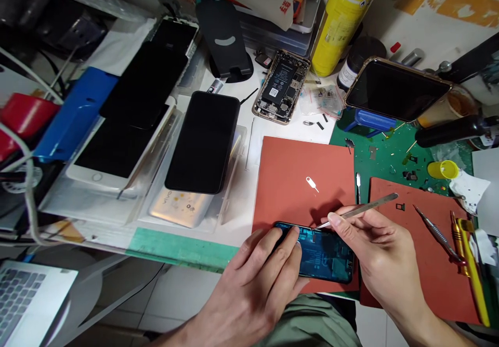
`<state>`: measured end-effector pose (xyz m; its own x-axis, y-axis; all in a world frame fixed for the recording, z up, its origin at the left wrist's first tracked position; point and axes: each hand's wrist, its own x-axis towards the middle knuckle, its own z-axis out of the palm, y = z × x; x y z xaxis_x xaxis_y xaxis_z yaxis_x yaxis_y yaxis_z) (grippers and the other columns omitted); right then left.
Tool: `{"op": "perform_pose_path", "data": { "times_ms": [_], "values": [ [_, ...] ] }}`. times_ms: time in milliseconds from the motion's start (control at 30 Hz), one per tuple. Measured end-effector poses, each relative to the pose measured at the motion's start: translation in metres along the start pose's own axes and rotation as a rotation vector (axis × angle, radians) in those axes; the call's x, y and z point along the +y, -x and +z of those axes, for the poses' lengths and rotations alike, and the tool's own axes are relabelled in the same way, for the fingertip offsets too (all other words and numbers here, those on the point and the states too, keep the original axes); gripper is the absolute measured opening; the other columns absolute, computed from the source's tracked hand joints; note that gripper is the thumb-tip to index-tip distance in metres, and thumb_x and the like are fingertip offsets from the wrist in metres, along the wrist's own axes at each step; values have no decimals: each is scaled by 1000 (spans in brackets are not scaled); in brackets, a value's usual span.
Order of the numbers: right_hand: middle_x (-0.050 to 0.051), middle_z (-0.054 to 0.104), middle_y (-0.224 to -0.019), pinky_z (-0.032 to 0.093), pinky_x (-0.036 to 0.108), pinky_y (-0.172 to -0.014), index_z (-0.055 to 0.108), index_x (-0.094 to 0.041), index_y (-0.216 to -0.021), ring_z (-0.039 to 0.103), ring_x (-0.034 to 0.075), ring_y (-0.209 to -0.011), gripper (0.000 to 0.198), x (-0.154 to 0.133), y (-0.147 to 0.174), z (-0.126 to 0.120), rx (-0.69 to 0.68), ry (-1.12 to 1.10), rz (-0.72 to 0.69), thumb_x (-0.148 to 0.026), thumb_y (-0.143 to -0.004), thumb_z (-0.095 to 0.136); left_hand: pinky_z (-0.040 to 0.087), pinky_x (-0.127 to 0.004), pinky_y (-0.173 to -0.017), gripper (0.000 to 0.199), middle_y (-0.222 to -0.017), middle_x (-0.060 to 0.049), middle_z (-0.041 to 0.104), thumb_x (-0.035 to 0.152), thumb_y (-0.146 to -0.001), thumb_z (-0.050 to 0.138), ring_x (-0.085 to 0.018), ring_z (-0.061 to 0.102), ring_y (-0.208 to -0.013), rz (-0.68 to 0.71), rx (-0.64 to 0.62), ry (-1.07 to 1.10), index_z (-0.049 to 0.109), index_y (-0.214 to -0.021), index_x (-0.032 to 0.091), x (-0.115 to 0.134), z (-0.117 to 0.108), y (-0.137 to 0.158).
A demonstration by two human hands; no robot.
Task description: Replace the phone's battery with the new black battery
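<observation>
A smartphone [325, 256] with a translucent blue face, internal parts showing through, lies near the front edge of the red-brown mat [286, 175]. My left hand [261, 269] grips its left end, fingers over the face and upper edge. Between the thumb and fingers of my right hand [380, 251] is a pair of metal tweezers [362, 206]. Their tips meet the phone's upper edge close to my left fingertips; what they touch is too small to tell. A SIM ejector pin [311, 183] rests on the mat above the phone.
A second red-brown mat [429, 279] at right bears a small SIM tray [400, 206], tweezers [438, 232] and a yellow-handled tool [475, 274]. An opened phone [281, 87] lies behind. Left are a black-screened phone [205, 141] and a white phone [113, 154]. A yellow can [339, 29] stands at back.
</observation>
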<state>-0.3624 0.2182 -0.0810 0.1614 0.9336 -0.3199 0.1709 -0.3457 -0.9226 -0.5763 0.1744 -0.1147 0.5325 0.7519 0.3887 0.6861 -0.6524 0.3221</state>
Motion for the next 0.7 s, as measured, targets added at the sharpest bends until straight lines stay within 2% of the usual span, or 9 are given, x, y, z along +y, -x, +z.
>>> {"op": "perform_pose_path", "data": {
  "times_ms": [267, 700],
  "values": [
    [6, 83, -89, 66, 25, -66, 84, -23, -81, 78, 19, -74, 21, 5, 1, -2, 16, -2, 32, -42, -89, 89, 48, -47, -110, 34, -135, -18, 76, 28, -103, 73, -34, 63, -126, 9, 10, 6, 74, -126, 2, 0, 3, 0],
    [5, 83, -87, 68, 25, -66, 84, -24, -82, 78, 18, -72, 19, 9, 2, -3, 31, -86, 25, -42, -87, 91, 47, -46, -110, 32, -138, -12, 76, 33, -108, 65, -32, 64, -124, 14, -15, -27, 74, -126, 8, 1, 5, -2]
  ]
}}
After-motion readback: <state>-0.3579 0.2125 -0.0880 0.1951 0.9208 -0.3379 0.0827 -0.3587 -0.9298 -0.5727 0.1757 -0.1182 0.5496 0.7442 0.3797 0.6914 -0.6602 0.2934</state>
